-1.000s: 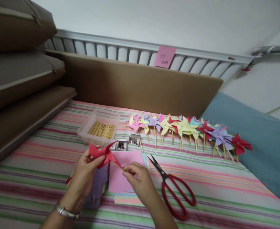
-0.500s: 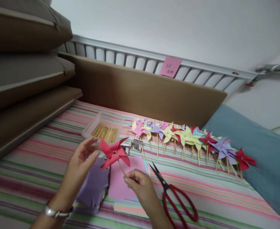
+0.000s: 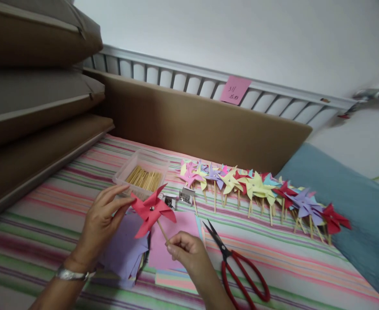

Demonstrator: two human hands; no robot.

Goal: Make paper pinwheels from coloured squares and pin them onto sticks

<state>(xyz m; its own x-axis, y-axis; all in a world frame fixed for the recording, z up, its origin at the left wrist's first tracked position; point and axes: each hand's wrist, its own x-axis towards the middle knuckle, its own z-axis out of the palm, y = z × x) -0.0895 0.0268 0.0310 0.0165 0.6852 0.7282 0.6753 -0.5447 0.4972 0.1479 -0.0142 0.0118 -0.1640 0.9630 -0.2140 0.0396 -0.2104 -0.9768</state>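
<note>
A red paper pinwheel [image 3: 157, 211] on a thin wooden stick is held up in front of me. My right hand [image 3: 186, 249] pinches the lower part of that stick between thumb and fingers. My left hand [image 3: 103, 215], wearing a silver bracelet, has its fingers stretched out beside the pinwheel's left blade; the fingertips are at the blade's tip, and whether they touch it I cannot tell. Below lie a stack of purple paper pieces [image 3: 121, 254] and a stack of pink paper squares [image 3: 158, 252] with other colours underneath. Red-handled scissors [image 3: 226, 254] lie partly spread to the right.
A clear plastic box [image 3: 118, 176] of wooden sticks stands behind my left hand, near small containers of metal pins [image 3: 186, 196]. Several finished pinwheels [image 3: 255, 185] lie in a row on the striped cloth [image 3: 47, 241]. Brown cushions [image 3: 41, 94] are stacked at the left; a brown board [image 3: 192, 118] stands behind.
My left hand has turned and its fingers have moved against or close to the left blade. The red pinwheel has rotated slightly. My right hand keeps its pinch on the stick.
</note>
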